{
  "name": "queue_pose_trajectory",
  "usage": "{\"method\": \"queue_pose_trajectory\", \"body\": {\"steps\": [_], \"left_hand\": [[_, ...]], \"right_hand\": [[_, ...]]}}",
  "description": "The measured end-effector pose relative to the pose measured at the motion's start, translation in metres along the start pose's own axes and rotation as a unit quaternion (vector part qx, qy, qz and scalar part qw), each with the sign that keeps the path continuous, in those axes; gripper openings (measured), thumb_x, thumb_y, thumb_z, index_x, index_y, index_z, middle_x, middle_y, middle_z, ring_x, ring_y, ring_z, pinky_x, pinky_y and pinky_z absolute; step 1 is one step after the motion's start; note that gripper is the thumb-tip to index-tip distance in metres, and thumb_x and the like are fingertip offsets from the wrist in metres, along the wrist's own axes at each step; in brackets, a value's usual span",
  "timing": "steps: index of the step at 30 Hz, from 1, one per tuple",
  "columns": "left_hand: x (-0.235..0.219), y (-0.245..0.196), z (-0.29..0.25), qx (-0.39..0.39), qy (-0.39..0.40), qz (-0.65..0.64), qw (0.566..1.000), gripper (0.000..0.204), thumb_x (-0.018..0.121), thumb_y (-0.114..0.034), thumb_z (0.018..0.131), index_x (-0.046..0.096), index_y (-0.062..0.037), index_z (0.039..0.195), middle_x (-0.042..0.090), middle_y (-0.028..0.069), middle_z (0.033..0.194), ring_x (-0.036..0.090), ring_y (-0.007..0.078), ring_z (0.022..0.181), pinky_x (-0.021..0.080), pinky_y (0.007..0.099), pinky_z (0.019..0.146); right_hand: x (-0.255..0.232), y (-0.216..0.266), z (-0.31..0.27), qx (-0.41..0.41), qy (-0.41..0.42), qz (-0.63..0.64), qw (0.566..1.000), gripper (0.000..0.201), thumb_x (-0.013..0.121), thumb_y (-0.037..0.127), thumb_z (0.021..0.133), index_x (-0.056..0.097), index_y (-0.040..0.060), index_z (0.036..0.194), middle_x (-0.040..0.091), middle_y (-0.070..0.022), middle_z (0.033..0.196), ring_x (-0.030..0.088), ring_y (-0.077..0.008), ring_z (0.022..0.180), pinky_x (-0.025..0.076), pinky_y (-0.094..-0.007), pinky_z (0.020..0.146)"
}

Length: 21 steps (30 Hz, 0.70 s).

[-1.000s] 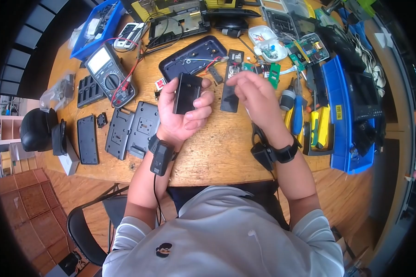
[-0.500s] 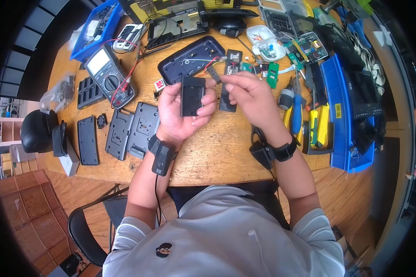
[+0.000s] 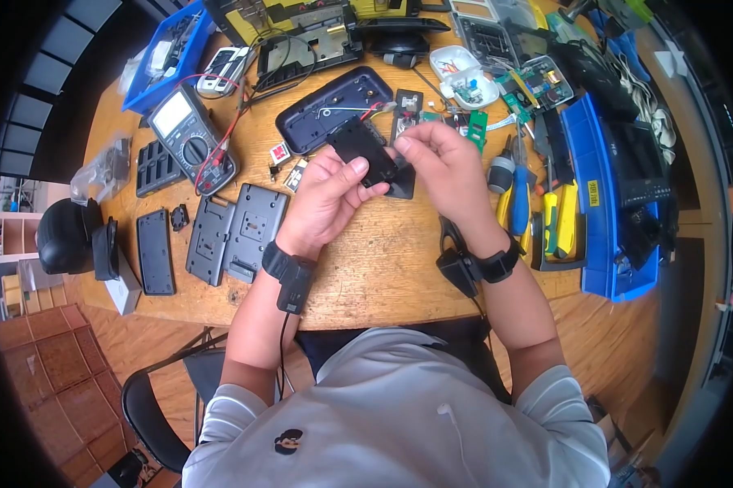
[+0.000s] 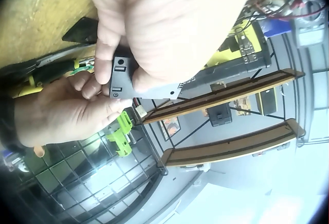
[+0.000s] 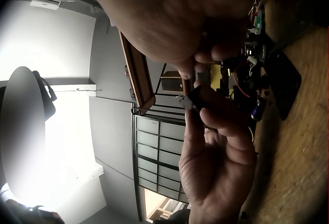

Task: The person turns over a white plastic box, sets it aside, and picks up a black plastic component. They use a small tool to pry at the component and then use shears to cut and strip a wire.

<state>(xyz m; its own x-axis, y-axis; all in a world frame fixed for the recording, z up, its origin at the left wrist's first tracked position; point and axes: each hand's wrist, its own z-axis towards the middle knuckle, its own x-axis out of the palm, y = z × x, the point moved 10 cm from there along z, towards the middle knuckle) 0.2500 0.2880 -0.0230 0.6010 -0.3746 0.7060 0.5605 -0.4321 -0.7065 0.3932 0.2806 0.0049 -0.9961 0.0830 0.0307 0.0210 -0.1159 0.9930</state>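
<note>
A flat, black rectangular plastic housing (image 3: 365, 152) is held in my left hand (image 3: 324, 191), thumb across its face and fingers behind. Small holes and slots show near one end of the housing (image 4: 120, 75) in the left wrist view. At the housing's right edge is my right hand (image 3: 443, 167), thumb and index finger brought together. Its fingertips come right up to the housing's end in the left wrist view; I cannot tell whether they pinch something small. Beyond lies a dark blue shell (image 3: 305, 122), and a long black panel (image 3: 404, 185) sits partly hidden under both hands.
Left on the wooden table are a multimeter (image 3: 189, 142), black mounting plates (image 3: 256, 224) and a small black cover (image 3: 155, 248). To the right stand screwdrivers (image 3: 519, 199), yellow-handled tools (image 3: 569, 211) and a blue bin (image 3: 598, 244). Circuit boards (image 3: 537, 85) and a white case (image 3: 464, 73) lie behind.
My left hand has turned the housing over, from its hollow side to its flat, holed side, and tilted it. My right hand has come in to the housing's edge.
</note>
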Motion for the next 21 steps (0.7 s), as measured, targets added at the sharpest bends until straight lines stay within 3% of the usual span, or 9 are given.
{"method": "queue_pose_trajectory", "body": {"steps": [5, 10, 13, 16, 19, 21], "left_hand": [[-0.004, 0.003, 0.001, -0.008, -0.014, 0.021, 1.0, 0.023, 0.064, -0.01, 0.101, 0.063, -0.0009, 0.122, 0.071, 0.0131, 0.117, 0.072, 0.0188, 0.101, 0.062, 0.0339, 0.09], [-0.015, -0.004, 0.0, 0.041, -0.073, 0.034, 0.996, 0.016, 0.063, -0.009, 0.101, 0.063, -0.0018, 0.116, 0.071, 0.0092, 0.112, 0.072, 0.0175, 0.1, 0.063, 0.0321, 0.086], [-0.017, -0.01, 0.0, 0.064, -0.076, 0.055, 0.994, 0.017, 0.064, -0.01, 0.101, 0.063, -0.0023, 0.116, 0.071, 0.0084, 0.111, 0.072, 0.0161, 0.098, 0.063, 0.031, 0.085], [-0.018, -0.013, -0.003, 0.068, -0.095, 0.089, 0.989, 0.017, 0.066, -0.011, 0.1, 0.064, -0.0029, 0.115, 0.072, 0.0069, 0.109, 0.072, 0.0144, 0.096, 0.063, 0.0302, 0.084], [-0.017, -0.012, -0.003, 0.06, -0.105, 0.09, 0.989, 0.017, 0.066, -0.012, 0.1, 0.065, -0.0037, 0.115, 0.072, 0.0055, 0.107, 0.072, 0.0133, 0.095, 0.064, 0.0277, 0.08], [-0.02, -0.012, -0.002, 0.054, -0.102, 0.091, 0.989, 0.018, 0.066, -0.013, 0.1, 0.065, -0.0034, 0.115, 0.073, 0.0061, 0.107, 0.072, 0.0134, 0.094, 0.063, 0.0264, 0.078]], "right_hand": [[-0.003, -0.002, 0.001, -0.017, 0.004, -0.008, 1.0, 0.019, 0.063, 0.006, 0.098, 0.069, -0.0036, 0.113, 0.073, -0.0067, 0.092, 0.068, -0.0106, 0.084, 0.054, -0.024, 0.077], [0.001, 0.01, 0.0, -0.047, 0.029, -0.036, 0.998, 0.026, 0.058, 0.003, 0.1, 0.068, -0.0044, 0.123, 0.075, -0.0102, 0.1, 0.07, -0.0117, 0.085, 0.057, -0.0255, 0.078], [0.0, 0.003, -0.002, 0.021, -0.005, 0.016, 1.0, 0.026, 0.056, 0.004, 0.101, 0.068, -0.0043, 0.123, 0.075, -0.0108, 0.102, 0.071, -0.0119, 0.084, 0.058, -0.0249, 0.075], [-0.001, 0.004, -0.003, 0.03, -0.02, 0.042, 0.998, 0.025, 0.058, 0.006, 0.101, 0.069, -0.0045, 0.12, 0.076, -0.0111, 0.1, 0.072, -0.0122, 0.081, 0.058, -0.0244, 0.072], [0.001, 0.006, -0.005, 0.049, -0.008, -0.008, 0.999, 0.021, 0.061, 0.011, 0.101, 0.07, -0.0045, 0.112, 0.075, -0.0103, 0.093, 0.072, -0.012, 0.077, 0.057, -0.0241, 0.07], [0.0, 0.006, -0.006, 0.055, -0.013, -0.019, 0.998, 0.02, 0.065, 0.016, 0.101, 0.07, -0.0032, 0.098, 0.074, -0.0076, 0.083, 0.07, -0.0108, 0.07, 0.056, -0.0243, 0.063]]}}
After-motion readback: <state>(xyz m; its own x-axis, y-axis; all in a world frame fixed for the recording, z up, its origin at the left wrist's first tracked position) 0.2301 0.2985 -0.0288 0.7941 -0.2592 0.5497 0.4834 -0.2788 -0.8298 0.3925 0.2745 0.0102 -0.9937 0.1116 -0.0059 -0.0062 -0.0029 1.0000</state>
